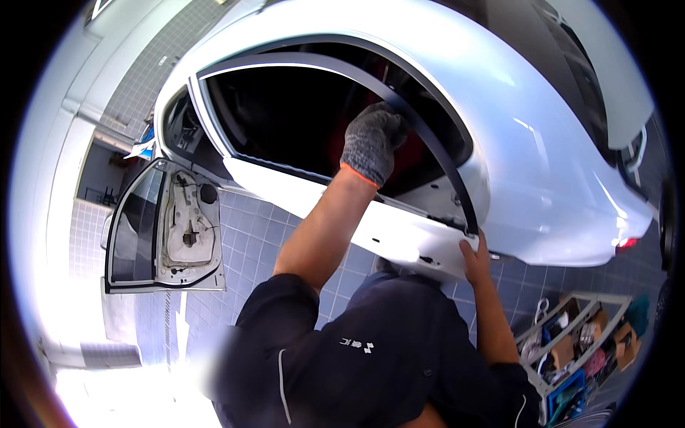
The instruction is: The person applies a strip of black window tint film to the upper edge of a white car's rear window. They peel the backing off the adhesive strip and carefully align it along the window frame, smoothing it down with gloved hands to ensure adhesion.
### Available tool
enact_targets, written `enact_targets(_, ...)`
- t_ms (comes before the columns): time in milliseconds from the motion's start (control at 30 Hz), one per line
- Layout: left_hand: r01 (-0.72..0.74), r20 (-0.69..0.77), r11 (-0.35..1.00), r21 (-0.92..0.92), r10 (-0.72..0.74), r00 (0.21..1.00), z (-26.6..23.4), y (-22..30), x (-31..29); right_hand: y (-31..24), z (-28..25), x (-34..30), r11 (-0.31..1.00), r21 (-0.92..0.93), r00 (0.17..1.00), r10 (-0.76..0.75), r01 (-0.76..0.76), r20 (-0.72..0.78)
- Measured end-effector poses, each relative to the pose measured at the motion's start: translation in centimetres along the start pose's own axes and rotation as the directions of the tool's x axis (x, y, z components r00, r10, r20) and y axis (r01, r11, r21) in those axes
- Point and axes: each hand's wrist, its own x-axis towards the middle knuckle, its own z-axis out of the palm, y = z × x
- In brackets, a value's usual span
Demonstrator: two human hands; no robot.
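A white car door (399, 239) with a dark-topped window frame (428, 132) stands partly away from the car's side. My left hand (374, 139), in a grey knitted glove with an orange cuff, reaches into the window opening beside the frame's curved upper part. Its fingers are curled, and what they hold, if anything, is hidden. Bare, my right hand (476, 258) grips the rear edge of the door just below the frame's lower corner. Its thumb lies on the outer face, and the other fingers are partly hidden behind the edge.
The white car body (528, 164) curves behind the door. At left, another door (189, 232) with its bare inner panel showing stands near the car's front. A shelved cart (571, 342) with boxes and parts is at lower right. Grey tiles (253, 246) cover the floor.
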Motion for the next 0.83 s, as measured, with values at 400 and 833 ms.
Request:
enact_targets(400,-0.435,0.232,0.862,0.261,0.381,0.895,-20.1,-9.9,14.5,-0.4,-0.1,-1.0,0.99,0.012,0.96,0.141,-0.142,-0.242)
enact_targets(833,-0.397,0.161,0.382,0.834,0.52,0.839,-49.8,-13.8,21.5,-1.8,1.9,-2.5,0.937,-0.125,0.801,0.203,-0.326,-0.563)
